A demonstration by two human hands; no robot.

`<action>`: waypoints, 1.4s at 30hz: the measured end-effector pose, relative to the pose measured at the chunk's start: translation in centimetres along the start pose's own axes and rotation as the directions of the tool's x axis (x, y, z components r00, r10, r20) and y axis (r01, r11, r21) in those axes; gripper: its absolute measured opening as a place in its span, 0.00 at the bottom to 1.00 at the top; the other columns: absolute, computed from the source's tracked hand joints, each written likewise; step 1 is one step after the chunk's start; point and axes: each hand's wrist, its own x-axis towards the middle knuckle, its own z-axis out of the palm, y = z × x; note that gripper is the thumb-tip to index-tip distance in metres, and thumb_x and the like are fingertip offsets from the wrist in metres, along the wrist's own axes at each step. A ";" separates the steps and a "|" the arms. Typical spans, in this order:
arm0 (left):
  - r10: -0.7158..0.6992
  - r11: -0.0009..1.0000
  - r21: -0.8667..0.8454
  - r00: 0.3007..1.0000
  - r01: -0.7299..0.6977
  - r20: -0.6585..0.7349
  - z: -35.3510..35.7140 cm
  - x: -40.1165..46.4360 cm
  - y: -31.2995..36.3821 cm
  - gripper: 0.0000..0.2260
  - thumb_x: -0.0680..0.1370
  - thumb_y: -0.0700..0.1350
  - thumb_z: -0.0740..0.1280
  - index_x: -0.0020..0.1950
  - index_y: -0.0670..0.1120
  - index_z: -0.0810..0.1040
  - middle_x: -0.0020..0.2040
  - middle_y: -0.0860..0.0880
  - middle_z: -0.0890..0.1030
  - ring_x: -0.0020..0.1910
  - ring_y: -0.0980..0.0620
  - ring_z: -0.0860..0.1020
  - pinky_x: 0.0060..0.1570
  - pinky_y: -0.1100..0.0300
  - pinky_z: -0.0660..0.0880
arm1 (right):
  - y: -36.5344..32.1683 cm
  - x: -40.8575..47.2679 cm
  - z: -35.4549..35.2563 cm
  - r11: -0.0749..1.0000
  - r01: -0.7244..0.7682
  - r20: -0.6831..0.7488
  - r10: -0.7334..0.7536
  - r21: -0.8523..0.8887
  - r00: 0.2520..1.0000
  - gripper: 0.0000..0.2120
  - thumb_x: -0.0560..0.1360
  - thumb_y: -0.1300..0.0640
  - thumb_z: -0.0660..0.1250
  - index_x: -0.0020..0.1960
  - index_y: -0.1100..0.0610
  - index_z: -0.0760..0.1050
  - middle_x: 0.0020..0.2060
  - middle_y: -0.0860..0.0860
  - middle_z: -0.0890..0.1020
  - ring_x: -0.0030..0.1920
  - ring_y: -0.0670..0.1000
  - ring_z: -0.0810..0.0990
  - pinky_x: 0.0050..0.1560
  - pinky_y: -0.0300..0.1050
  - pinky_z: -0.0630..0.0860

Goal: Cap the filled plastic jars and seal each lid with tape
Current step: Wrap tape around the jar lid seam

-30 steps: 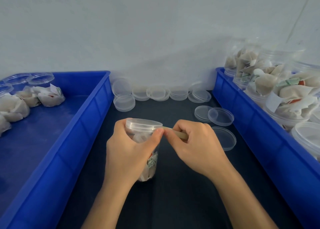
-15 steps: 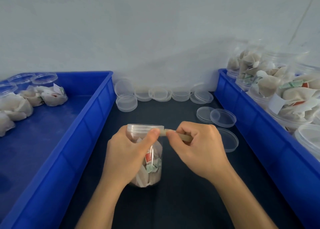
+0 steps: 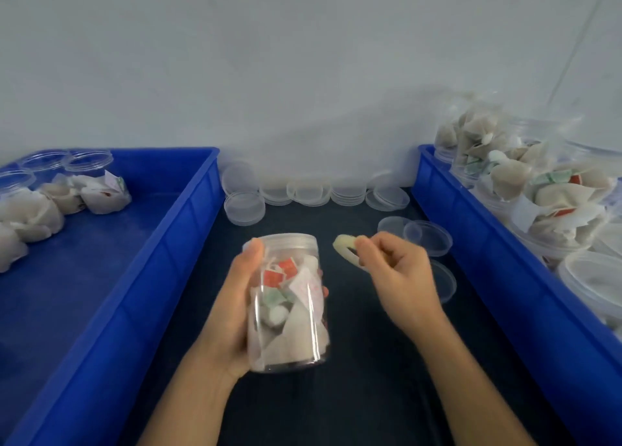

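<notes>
On a dark work surface (image 3: 353, 395) flanked by blue trays against a pale wall, a capped plastic jar (image 3: 289, 304) is gripped near-upright, lid tilted away, by the left hand (image 3: 232, 314), while a tape roll (image 3: 346, 248) is pinched by the right hand (image 3: 397, 274) just beside it.

Plain pale grey wall (image 3: 269, 58) behind; dark bench (image 3: 370, 395) surface abuts it; lighting even, diffuse.
</notes>
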 end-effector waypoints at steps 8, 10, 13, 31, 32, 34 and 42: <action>0.218 0.933 0.320 0.965 -0.163 -0.143 0.9 0.9 -1.3 0.38 0.68 0.68 0.73 0.64 0.39 0.81 0.55 0.36 0.87 0.55 0.38 0.87 0.51 0.47 0.84 | 2.9 -0.3 2.8 0.779 0.383 0.437 -0.157 -0.496 0.886 0.12 0.77 0.51 0.68 0.36 0.52 0.72 0.40 0.44 0.76 0.44 0.48 0.72 0.48 0.51 0.76; 0.276 0.916 0.344 0.946 -0.206 -0.169 1.0 1.0 -1.3 0.37 0.69 0.69 0.72 0.63 0.39 0.81 0.54 0.38 0.87 0.54 0.39 0.87 0.53 0.46 0.84 | 2.8 -0.4 2.8 0.804 0.354 0.454 -0.118 -0.479 0.883 0.12 0.76 0.50 0.70 0.37 0.51 0.74 0.42 0.43 0.77 0.46 0.47 0.73 0.49 0.50 0.76; 0.369 0.875 0.412 0.901 -0.254 -0.229 1.0 1.1 -1.5 0.35 0.70 0.72 0.69 0.60 0.43 0.80 0.52 0.43 0.87 0.54 0.44 0.87 0.56 0.45 0.83 | 1.9 -0.5 2.5 0.811 0.325 0.394 -0.129 -0.486 0.910 0.10 0.76 0.53 0.73 0.37 0.50 0.77 0.39 0.43 0.75 0.46 0.46 0.71 0.47 0.50 0.76; 0.624 0.705 0.617 0.719 -0.350 -0.304 2.5 0.8 -2.2 0.21 0.76 0.68 0.70 0.63 0.60 0.71 0.56 0.69 0.80 0.56 0.66 0.81 0.48 0.73 0.76 | -4.3 -2.8 4.1 0.981 -0.052 -0.056 0.064 0.188 0.996 0.04 0.74 0.52 0.80 0.47 0.45 0.87 0.40 0.41 0.88 0.44 0.43 0.87 0.44 0.33 0.80; 0.627 0.702 0.617 0.718 -0.354 -0.302 2.5 0.8 -2.3 0.21 0.77 0.68 0.70 0.63 0.60 0.72 0.57 0.69 0.80 0.56 0.66 0.81 0.48 0.73 0.76 | -4.2 -2.7 4.0 0.976 -0.065 -0.049 0.077 0.209 0.996 0.04 0.74 0.53 0.80 0.46 0.46 0.87 0.39 0.41 0.88 0.43 0.42 0.87 0.43 0.31 0.79; 0.635 0.694 0.621 0.715 -0.364 -0.291 2.5 0.8 -2.3 0.23 0.75 0.68 0.72 0.63 0.59 0.72 0.57 0.68 0.80 0.56 0.65 0.82 0.48 0.72 0.77 | -4.1 -2.6 3.9 0.966 -0.090 -0.032 0.101 0.242 0.994 0.03 0.74 0.54 0.79 0.44 0.46 0.87 0.39 0.42 0.88 0.42 0.43 0.87 0.42 0.32 0.80; 0.666 0.653 0.651 0.704 -0.387 -0.249 2.1 1.1 -2.8 0.28 0.73 0.70 0.68 0.66 0.56 0.72 0.59 0.67 0.80 0.57 0.64 0.82 0.50 0.70 0.78 | -3.6 -2.2 3.6 0.885 -0.262 0.086 0.248 0.386 0.965 0.04 0.76 0.56 0.77 0.44 0.48 0.88 0.41 0.50 0.89 0.43 0.54 0.87 0.47 0.50 0.87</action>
